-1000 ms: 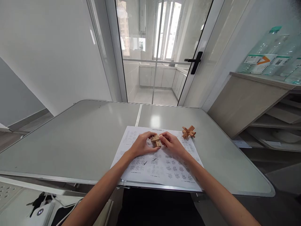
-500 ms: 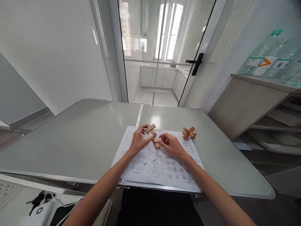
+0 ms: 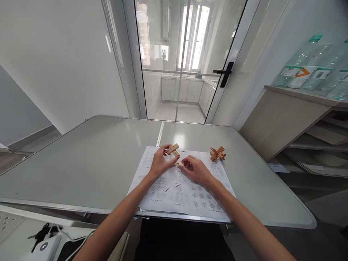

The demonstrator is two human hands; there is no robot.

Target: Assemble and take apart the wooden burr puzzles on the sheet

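Seen from the head camera, the person sits at a grey folding table [image 3: 81, 163] with both forearms stretched out over a printed sheet [image 3: 179, 192] of small diagrams. The left hand [image 3: 160, 164] is closed by its fingertips on crossed wooden pieces [image 3: 173, 149], lifted a little clear of the paper. It looks like a light pinch that leaves the notched ends open to view. The right hand [image 3: 197, 170] sits just beside it, low on the sheet, fingertips closed on a small wooden block [image 3: 179, 164] that lies between the two hands. The hands are close but not touching each other. The sheet lies squarely before the person, I would judge so the drawings read straight under the work. An assembled wooden cross [image 3: 217, 153] rests apart at the sheet's far right corner, out of the hands' way. By count there are two hands, one sheet and one finished cross. The left hand seems to hold two sticks and the right one block, though the fingers hide part of these. On the shelf unit [image 3: 282, 116] to the right stand several clear bottles [image 3: 307, 69], too overlapped to number. A glass door [image 3: 185, 61] is behind the table.
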